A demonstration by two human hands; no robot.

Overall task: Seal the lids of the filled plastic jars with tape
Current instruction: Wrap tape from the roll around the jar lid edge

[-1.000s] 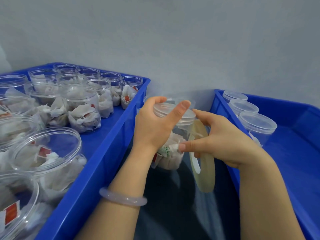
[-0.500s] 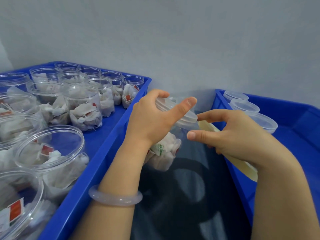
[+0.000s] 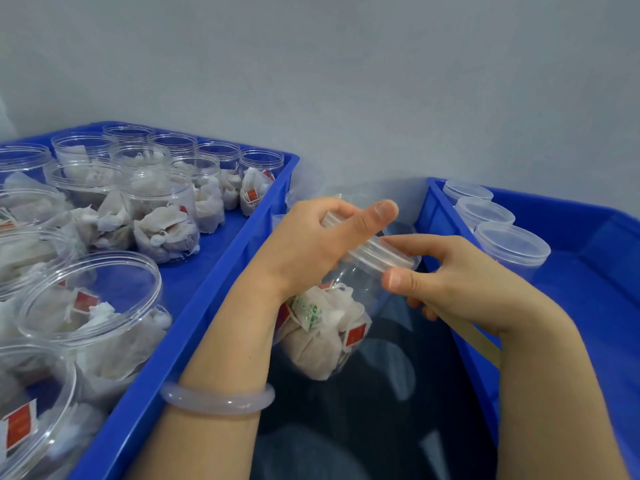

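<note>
Fingers [image 3: 329, 205] of the left hand [image 3: 311, 251] curl over the lid [image 3: 378, 253] of the tilted, filled jar [image 3: 346, 327], gripping it. Right hand [image 3: 460, 282] pinches the lid's rim between thumb and forefinger, tape roll [image 3: 475, 336] tucked just beneath its palm; blue bins [image 3: 214, 282] flank both hands.

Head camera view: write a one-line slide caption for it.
Left hand grips a tilted, filled jar while the right hand pinches its lid rim, beside a blue crate of unlidded jars.
</note>
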